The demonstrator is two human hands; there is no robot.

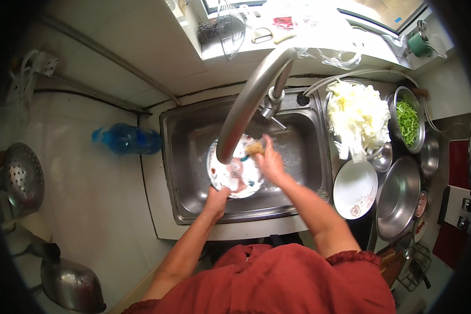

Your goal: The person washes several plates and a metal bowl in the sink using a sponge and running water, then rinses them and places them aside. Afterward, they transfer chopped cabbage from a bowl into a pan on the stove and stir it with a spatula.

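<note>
My left hand (218, 198) grips the near edge of a white patterned plate (235, 178), which is held over the stainless steel sink (302, 157). A yellowish scrubber (254, 148) is in my right hand (271, 161), at the plate's right upper side; this hand is slightly blurred. The spout of a curved metal faucet (255, 90) hangs over the plate and hides part of it. Reddish patches show on the plate's middle.
Right of the sink stand a bowl of cabbage leaves (357, 114), a bowl of chopped greens (407, 121), a white oval plate (355, 190) and a large metal basin (398, 198). A blue plastic bottle (129, 139) lies left. A faucet lever (278, 123) projects over the sink.
</note>
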